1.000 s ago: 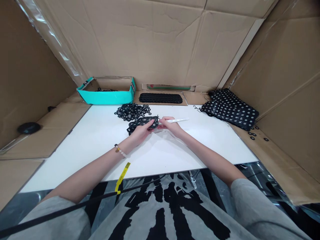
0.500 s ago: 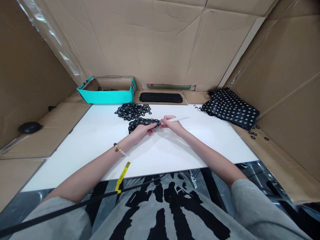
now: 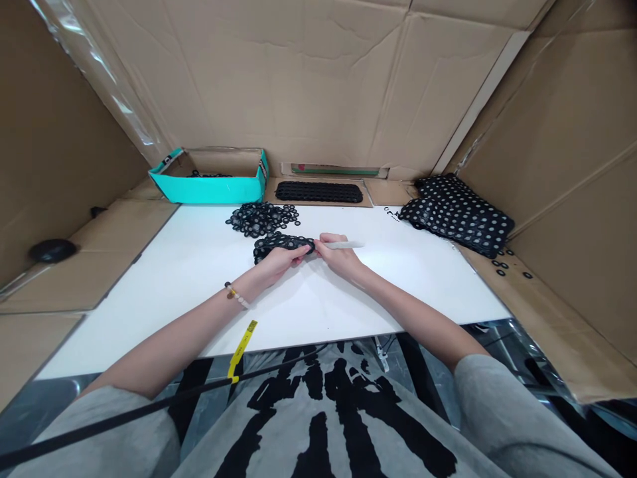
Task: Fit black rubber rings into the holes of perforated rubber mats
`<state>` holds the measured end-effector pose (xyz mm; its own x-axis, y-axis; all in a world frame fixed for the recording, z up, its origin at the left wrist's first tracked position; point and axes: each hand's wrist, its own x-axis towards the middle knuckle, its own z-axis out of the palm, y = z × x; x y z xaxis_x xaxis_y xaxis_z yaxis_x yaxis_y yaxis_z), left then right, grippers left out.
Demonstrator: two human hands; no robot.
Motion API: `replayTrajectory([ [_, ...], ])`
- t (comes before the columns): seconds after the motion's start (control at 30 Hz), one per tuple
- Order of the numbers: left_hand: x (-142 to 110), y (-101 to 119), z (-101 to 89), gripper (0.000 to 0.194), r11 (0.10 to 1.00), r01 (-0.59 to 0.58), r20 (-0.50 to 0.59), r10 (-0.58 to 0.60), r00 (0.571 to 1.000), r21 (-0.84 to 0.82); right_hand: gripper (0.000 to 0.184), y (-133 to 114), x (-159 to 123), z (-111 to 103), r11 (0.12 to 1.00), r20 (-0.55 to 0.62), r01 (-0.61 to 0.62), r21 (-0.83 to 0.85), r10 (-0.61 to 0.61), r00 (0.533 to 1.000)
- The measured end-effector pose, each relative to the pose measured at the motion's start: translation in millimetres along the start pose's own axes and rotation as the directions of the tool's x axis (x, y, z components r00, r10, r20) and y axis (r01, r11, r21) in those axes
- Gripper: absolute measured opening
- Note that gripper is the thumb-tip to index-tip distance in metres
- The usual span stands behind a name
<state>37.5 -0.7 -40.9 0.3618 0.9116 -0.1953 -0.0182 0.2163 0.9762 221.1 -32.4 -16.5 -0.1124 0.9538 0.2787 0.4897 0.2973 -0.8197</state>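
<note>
My left hand (image 3: 282, 261) is closed on the near right end of a black mesh piece made of linked rings (image 3: 270, 245), thumb on top. Its left part rests on the white table. My right hand (image 3: 341, 255) pinches a slim white pen-like tool (image 3: 344, 245), whose shaft points right. The fingertips of that hand meet the right end of the linked-ring piece; the tool's tip is hidden there. Just behind lies a loose pile of black rings (image 3: 259, 220).
A turquoise box (image 3: 213, 190) with black rings inside stands back left. Behind the table lies a flat black linked-ring strip (image 3: 319, 192) on cardboard. At right is a large black dotted piece (image 3: 460, 214), with several loose rings (image 3: 500, 264) beside it. A black cable (image 3: 199, 392) crosses in front.
My right hand has shifted slightly left, closer against the linked-ring piece, and the white tool has swung to lie more level. My left hand keeps its hold.
</note>
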Motion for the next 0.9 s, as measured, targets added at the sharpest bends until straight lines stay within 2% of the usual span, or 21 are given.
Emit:
replayTrajectory([
  [0.13,-1,2,2.1,0.034,1.0,0.006,-0.009,-0.006,1.0,-0.016,0.034,7,6,0,1.0,-0.011,0.006,0.005,-0.006,1.0],
  [0.23,-1,5,3.1,0.034,0.998,0.022,-0.004,-0.022,1.0,-0.057,0.014,13,13,-7,0.991,-0.036,0.017,0.133,-0.012,0.999],
  [0.27,-1,6,3.6,0.034,0.997,0.022,-0.007,-0.023,1.0,-0.075,0.017,14,16,-10,0.981,-0.058,0.037,0.192,-0.026,0.998],
  [0.3,-1,7,4.2,0.034,0.995,0.022,-0.015,-0.023,1.0,-0.097,0.029,16,18,-14,0.969,-0.087,0.057,0.24,-0.037,0.996],
  [0.37,-2,9,5.8,0.036,0.989,0.025,-0.031,-0.03,0.999,-0.146,0.045,19,22,-23,0.962,-0.133,0.068,0.263,-0.034,0.991],
  [0.43,-4,11,7.6,0.037,0.982,0.031,-0.038,-0.038,0.999,-0.188,0.046,24,24,-31,0.985,-0.153,0.016,0.173,0.011,0.988],
  [0.53,-6,14,10.2,0.04,0.977,0.021,-0.054,-0.034,0.998,-0.214,0.049,31,25,-39,0.997,-0.16,-0.066,-0.049,0.058,0.985],
  [0.6,-7,15,11.8,0.042,0.975,-0.003,-0.087,-0.017,0.996,-0.22,0.057,32,24,-39,0.988,-0.173,-0.042,-0.146,0.016,0.985],
  [0.67,-8,16,13.6,0.044,0.972,-0.042,-0.111,0.016,0.994,-0.229,0.053,28,22,-35,0.991,-0.165,0.01,-0.136,-0.032,0.986],
  [0.73,-10,16,15.6,0.044,0.974,-0.091,-0.112,0.069,0.991,-0.209,0.038,21,20,-27,1.0,-0.058,-0.004,0.005,0.004,0.998],
  [0.77,-11,16,16.8,0.044,0.979,-0.112,-0.105,0.096,0.99,-0.17,0.039,17,18,-22,0.991,0.049,-0.063,0.119,0.058,0.997],
  [0.8,-14,16,17.9,0.044,0.987,-0.123,-0.1,0.113,0.989,-0.099,0.046,13,17,-17,0.957,0.178,-0.157,0.245,0.115,0.977],
  [0.87,-20,16,20.4,0.045,0.987,-0.105,-0.099,0.118,0.988,0.123,0.052,6,14,-9,0.813,0.378,-0.363,0.455,0.193,0.905],
  [0.9,-24,17,21.7,0.045,0.967,-0.085,-0.096,0.111,0.989,0.239,0.047,4,13,-6,0.734,0.419,-0.432,0.524,0.219,0.881],
])
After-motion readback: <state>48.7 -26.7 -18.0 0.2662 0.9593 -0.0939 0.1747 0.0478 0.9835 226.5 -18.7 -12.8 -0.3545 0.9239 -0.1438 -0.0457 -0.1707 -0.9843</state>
